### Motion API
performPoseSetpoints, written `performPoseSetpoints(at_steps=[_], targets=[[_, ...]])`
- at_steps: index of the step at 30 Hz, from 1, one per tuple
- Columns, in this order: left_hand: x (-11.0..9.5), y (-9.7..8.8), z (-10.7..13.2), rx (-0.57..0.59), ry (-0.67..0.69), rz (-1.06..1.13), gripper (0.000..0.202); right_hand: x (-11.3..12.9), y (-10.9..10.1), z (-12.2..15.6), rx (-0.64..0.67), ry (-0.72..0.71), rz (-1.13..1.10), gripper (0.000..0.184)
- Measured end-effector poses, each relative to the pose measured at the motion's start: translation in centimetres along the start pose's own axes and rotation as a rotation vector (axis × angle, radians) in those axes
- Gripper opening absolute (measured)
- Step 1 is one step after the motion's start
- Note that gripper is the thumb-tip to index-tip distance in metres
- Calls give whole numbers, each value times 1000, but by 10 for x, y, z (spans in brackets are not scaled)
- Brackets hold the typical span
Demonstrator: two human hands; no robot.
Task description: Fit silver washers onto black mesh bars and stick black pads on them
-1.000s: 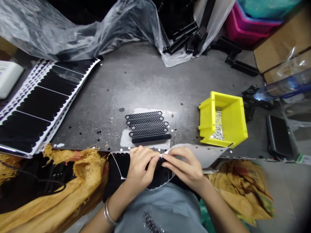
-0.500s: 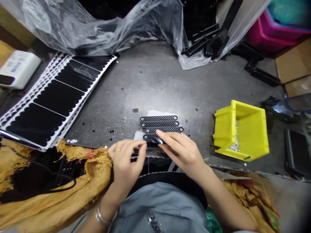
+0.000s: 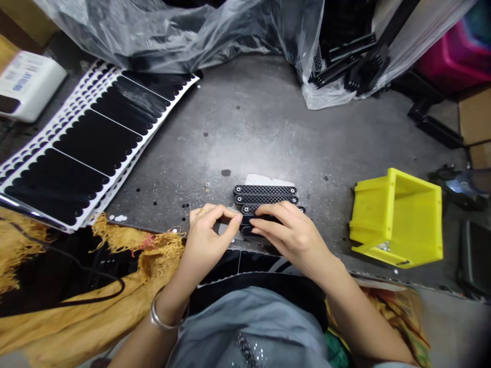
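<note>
Black lattice-faced plastic bars [image 3: 265, 189] lie side by side near the table's front edge, with a small round metal insert at each visible end. Nearer me, a smooth black sticker strip [image 3: 246, 220] lies along one of the bars, mostly covered by my fingers. My left hand [image 3: 207, 243] pinches with thumb and forefinger at the strip's left end. My right hand [image 3: 297, 237] is closed over its middle, fingertips on the strip and the neighbouring bar. Another smooth black bar end [image 3: 248, 232] shows below. The right ends of the nearer bars are hidden.
Sheets of black stickers [image 3: 95, 133] are stacked at the left beside a white box [image 3: 32, 84]. A yellow bin [image 3: 416, 220] with small metal parts stands right. Clear plastic [image 3: 245, 30] and black parts [image 3: 353, 61] lie at the back.
The curled black sticker that was in my right hand now lies flat along a bar. My left hand has moved right to the bar's end. The view has shifted slightly.
</note>
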State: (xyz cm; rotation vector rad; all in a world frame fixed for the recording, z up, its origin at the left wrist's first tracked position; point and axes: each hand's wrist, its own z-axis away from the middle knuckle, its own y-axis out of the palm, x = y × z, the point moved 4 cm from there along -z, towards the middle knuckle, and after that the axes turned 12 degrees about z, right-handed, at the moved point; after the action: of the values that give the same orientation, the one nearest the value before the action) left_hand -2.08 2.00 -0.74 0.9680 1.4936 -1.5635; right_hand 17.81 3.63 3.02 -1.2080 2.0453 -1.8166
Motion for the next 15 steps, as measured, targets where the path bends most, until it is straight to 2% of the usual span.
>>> performPoseSetpoints(at_steps=[4,7,12,15], targets=[[3,-1,-2,10,8,5,19,-25,-18,23,-1,213,-102,19],[5,0,-4,6,15,2,21,-40,-21,34,-55,310,-230,12],[7,-2,-9,14,49,-20,21,-44,-15,32,-63,261,-267,11],[-3,-8,0,-35,126,-95,18,-35,-28,42,-159,233,-50,13]])
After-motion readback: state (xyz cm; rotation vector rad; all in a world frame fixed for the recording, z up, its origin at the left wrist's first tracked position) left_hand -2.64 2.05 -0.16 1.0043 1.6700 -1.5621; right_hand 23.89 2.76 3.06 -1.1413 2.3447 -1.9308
